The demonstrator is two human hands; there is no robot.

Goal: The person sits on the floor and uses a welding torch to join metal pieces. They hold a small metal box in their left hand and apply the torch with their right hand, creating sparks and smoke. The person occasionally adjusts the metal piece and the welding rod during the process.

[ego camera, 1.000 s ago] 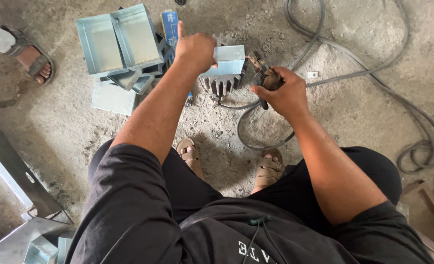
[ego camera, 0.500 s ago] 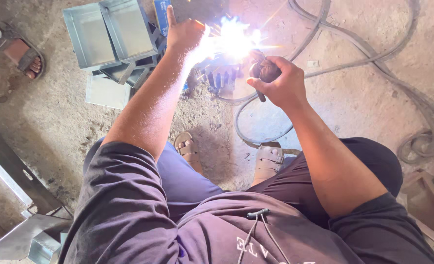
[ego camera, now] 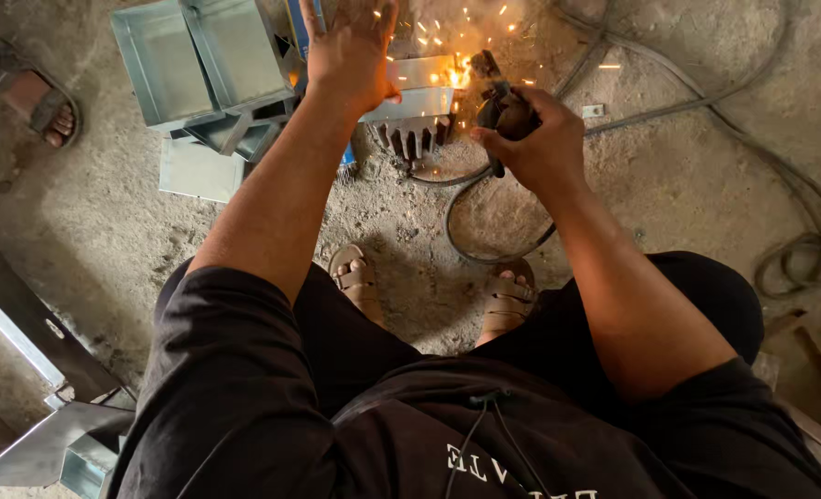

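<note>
Head view: welding in hand. Right hand [ego camera: 540,148] gripped electrode holder [ego camera: 498,92], sparking at metal piece [ego camera: 419,88] on floor; left hand [ego camera: 350,51] spread flat, pressing it. Steadiness seemed needed.

Bare grey sheet metal, smooth with a dull sheen, in the open boxes [ego camera: 202,60] and the folded piece [ego camera: 408,88]. Rough, gritty concrete for the floor [ego camera: 697,194]. Matt rubber-coated cables [ego camera: 780,176]. Matt black cloth sleeves [ego camera: 235,388].
</note>
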